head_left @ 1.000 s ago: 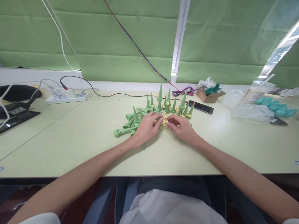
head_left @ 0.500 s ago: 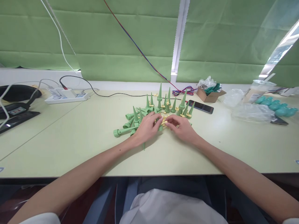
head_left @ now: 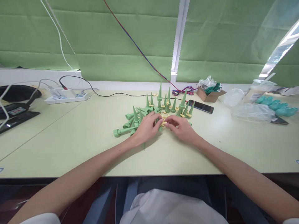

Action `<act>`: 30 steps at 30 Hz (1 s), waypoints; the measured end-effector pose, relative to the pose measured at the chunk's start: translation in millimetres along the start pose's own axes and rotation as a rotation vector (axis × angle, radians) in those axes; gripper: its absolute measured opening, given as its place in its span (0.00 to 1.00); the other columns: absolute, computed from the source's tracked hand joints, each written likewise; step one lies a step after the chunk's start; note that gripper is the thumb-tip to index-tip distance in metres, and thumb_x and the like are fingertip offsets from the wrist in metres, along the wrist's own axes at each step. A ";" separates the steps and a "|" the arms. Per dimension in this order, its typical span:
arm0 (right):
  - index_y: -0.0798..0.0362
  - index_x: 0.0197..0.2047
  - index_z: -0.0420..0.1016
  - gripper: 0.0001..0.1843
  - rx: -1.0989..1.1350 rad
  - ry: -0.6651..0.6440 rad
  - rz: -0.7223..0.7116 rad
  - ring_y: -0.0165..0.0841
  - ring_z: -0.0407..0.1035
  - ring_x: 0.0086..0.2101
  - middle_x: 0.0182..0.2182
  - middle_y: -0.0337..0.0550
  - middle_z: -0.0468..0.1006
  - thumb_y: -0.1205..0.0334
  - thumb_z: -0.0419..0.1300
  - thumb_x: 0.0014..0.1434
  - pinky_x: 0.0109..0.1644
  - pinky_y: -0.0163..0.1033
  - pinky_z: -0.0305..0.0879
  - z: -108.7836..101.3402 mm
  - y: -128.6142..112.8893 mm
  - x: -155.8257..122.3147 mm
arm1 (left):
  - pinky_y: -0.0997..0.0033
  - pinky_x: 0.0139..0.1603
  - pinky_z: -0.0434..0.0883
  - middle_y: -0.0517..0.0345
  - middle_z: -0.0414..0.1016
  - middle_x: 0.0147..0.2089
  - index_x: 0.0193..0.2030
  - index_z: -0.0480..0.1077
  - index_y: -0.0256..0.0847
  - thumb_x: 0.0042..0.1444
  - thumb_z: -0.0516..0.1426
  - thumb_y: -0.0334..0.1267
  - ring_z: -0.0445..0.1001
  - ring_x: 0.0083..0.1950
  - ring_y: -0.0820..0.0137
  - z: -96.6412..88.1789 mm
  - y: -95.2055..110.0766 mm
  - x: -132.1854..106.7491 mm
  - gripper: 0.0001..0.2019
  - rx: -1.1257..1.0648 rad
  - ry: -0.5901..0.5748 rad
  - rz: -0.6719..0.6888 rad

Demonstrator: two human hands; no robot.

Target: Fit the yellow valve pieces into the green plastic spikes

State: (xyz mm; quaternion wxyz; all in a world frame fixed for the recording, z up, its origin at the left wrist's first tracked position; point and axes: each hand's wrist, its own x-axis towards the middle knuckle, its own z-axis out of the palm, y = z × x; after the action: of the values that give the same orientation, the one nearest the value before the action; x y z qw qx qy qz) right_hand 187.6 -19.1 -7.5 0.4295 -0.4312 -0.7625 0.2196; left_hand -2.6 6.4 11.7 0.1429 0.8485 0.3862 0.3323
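Note:
My left hand (head_left: pixel 149 126) is closed, its thumb and fingers curled round a green plastic watering spike (head_left: pixel 160 128); most of that spike is hidden under the hand. Right beside it, my right hand (head_left: pixel 181 127) pinches a small yellow valve piece (head_left: pixel 164 123) between thumb and forefinger, against the left fingertips. Loose yellow pieces (head_left: pixel 164 115) lie just behind the fingers, partly covered. Several green spikes stand upright behind the hands, such as a tall spike (head_left: pixel 159 93), some with yellow valves fitted. More green spikes (head_left: pixel 123 131) lie heaped to the left.
A phone (head_left: pixel 201 106) lies behind my right hand, near a small cardboard box (head_left: pixel 210 95) and coiled red-blue wire (head_left: pixel 184 91). At the right are a drink cup (head_left: pixel 254 91), plastic bags and teal objects (head_left: pixel 279 107). A power strip (head_left: pixel 67 98) sits at the left.
Both hands stay in nearly the same place. The fingers shift only slightly around the small yellow piece; the other things have not moved.

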 end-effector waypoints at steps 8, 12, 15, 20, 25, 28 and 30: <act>0.51 0.40 0.74 0.07 -0.013 -0.012 0.001 0.31 0.69 0.28 0.31 0.41 0.79 0.58 0.57 0.65 0.35 0.38 0.65 0.9 -0.2 -0.6 | 0.67 0.38 0.64 0.57 0.66 0.32 0.37 0.72 0.40 0.67 0.50 0.38 0.67 0.34 0.68 0.4 -0.8 -0.3 0.12 0.017 0.002 0.028; 0.52 0.40 0.74 0.08 -0.023 -0.025 0.006 0.31 0.68 0.27 0.31 0.41 0.79 0.58 0.57 0.65 0.34 0.38 0.64 0.8 -0.9 -0.7 | 0.68 0.38 0.64 0.57 0.66 0.32 0.37 0.72 0.40 0.66 0.50 0.37 0.67 0.34 0.68 0.1 -1.0 -0.8 0.11 0.013 -0.003 0.040; 0.52 0.39 0.74 0.08 -0.034 -0.033 0.004 0.30 0.67 0.26 0.31 0.41 0.79 0.58 0.56 0.66 0.34 0.38 0.63 0.9 -0.5 -0.6 | 0.68 0.38 0.63 0.57 0.66 0.32 0.36 0.71 0.39 0.66 0.50 0.36 0.67 0.35 0.69 0.4 -1.4 -0.7 0.11 0.010 -0.003 0.050; 0.53 0.38 0.74 0.10 -0.037 -0.030 -0.012 0.29 0.65 0.26 0.30 0.41 0.78 0.58 0.55 0.66 0.33 0.37 0.61 0.9 -0.5 -0.7 | 0.68 0.37 0.62 0.57 0.66 0.32 0.35 0.71 0.39 0.66 0.50 0.36 0.66 0.34 0.69 1.3 -2.3 -0.5 0.11 0.007 -0.002 0.059; 0.53 0.36 0.73 0.11 -0.054 -0.043 -0.004 0.29 0.64 0.25 0.28 0.40 0.76 0.58 0.55 0.67 0.32 0.36 0.60 0.4 -2.0 -0.6 | 0.69 0.36 0.61 0.58 0.66 0.30 0.35 0.71 0.39 0.66 0.51 0.36 0.66 0.34 0.70 0.9 -2.0 -0.6 0.10 0.001 -0.009 0.060; 0.53 0.34 0.73 0.13 -0.073 -0.048 -0.001 0.28 0.62 0.24 0.26 0.39 0.74 0.57 0.54 0.67 0.32 0.36 0.58 0.2 -1.6 -0.2 | 0.69 0.36 0.61 0.58 0.66 0.30 0.35 0.71 0.39 0.66 0.51 0.36 0.65 0.33 0.70 0.8 -2.2 -0.4 0.10 0.000 -0.012 0.058; 0.53 0.33 0.72 0.14 -0.091 -0.049 -0.001 0.28 0.60 0.24 0.25 0.38 0.73 0.56 0.53 0.68 0.31 0.36 0.56 0.1 -1.2 -0.1 | 0.69 0.36 0.61 0.59 0.65 0.30 0.35 0.71 0.39 0.66 0.51 0.36 0.65 0.33 0.70 1.0 -2.5 -0.2 0.10 -0.002 -0.012 0.060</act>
State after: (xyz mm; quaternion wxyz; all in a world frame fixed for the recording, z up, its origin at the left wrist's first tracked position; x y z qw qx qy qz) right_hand 187.0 -19.9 -6.8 0.3907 -0.4442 -0.7823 0.1952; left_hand -3.4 7.8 9.7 0.1359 0.8615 0.3594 0.3319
